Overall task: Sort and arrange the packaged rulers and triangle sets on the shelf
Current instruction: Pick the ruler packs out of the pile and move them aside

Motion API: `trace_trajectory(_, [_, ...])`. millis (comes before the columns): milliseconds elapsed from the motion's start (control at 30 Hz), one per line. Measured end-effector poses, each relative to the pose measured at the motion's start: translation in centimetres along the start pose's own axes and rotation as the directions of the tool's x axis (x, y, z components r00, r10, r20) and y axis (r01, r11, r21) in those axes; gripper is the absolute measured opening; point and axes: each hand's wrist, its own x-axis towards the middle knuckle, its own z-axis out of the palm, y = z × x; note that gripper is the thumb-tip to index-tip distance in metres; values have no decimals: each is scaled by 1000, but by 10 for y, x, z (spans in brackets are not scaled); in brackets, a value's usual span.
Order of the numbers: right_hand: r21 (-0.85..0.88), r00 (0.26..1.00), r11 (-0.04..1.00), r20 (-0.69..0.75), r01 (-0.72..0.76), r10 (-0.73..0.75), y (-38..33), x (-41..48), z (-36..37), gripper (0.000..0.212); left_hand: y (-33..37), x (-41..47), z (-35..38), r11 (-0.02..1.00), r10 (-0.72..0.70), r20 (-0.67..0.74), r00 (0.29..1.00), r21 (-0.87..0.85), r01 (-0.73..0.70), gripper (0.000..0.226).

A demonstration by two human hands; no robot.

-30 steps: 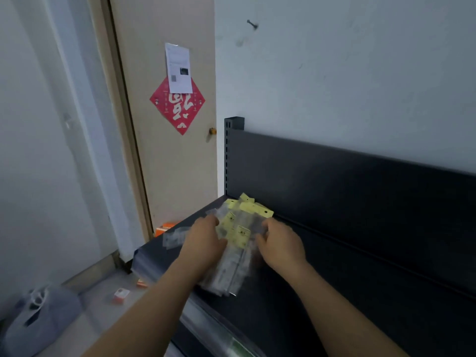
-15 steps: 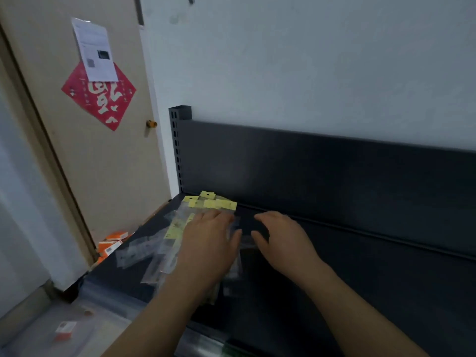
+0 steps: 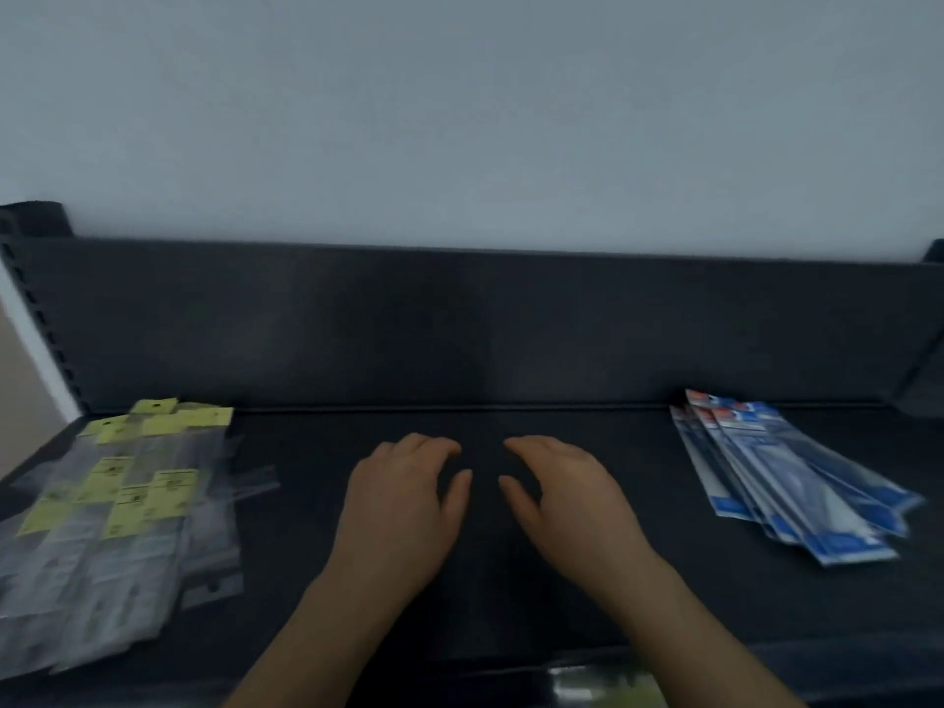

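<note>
A loose pile of clear packets with yellow header cards (image 3: pixel 117 513) lies on the left end of the black shelf (image 3: pixel 511 580). A fanned stack of blue-and-white packets (image 3: pixel 781 482) lies at the right end. My left hand (image 3: pixel 403 508) and my right hand (image 3: pixel 567 498) hover side by side over the bare middle of the shelf, palms down, fingers relaxed and slightly bent. Neither hand holds anything, and both are well apart from the two piles.
The shelf's black back panel (image 3: pixel 459 324) rises behind the hands, with a slotted upright (image 3: pixel 36 319) at the left and a bracket (image 3: pixel 924 380) at the right. A grey wall (image 3: pixel 459 120) stands above.
Both hands have let go of the yellow-carded packets and moved right to the middle of the shelf. The view has swung right, bringing the blue packets into sight.
</note>
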Motion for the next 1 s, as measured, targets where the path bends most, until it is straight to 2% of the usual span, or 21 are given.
trace_trajectory(200, [-80, 987, 985, -59, -152, 148, 90, -56, -58, 42, 109, 5, 38, 989, 114, 25, 993, -101, -111, 21])
trace_trajectory(500, [-168, 935, 920, -99, -353, 341, 234, -149, -147, 39, 287, 12, 116, 938, 241, 139, 961, -289, -193, 31])
trace_trajectory(700, [-188, 886, 866, -114, -464, 450, 309, -195, -186, 39, 375, 30, 162, 902, 366, 229, 902, -325, -283, 28])
trace_trajectory(833, [-164, 829, 813, -143, -559, 541, 358, -210, -205, 45, 428, 56, 193, 875, 411, 274, 869, -387, -292, 31])
trace_trajectory(1000, [-169, 758, 739, -180, -652, 627, 423, -215, -228, 34, 491, 96, 236, 852, 472, 321, 821, -405, -332, 33])
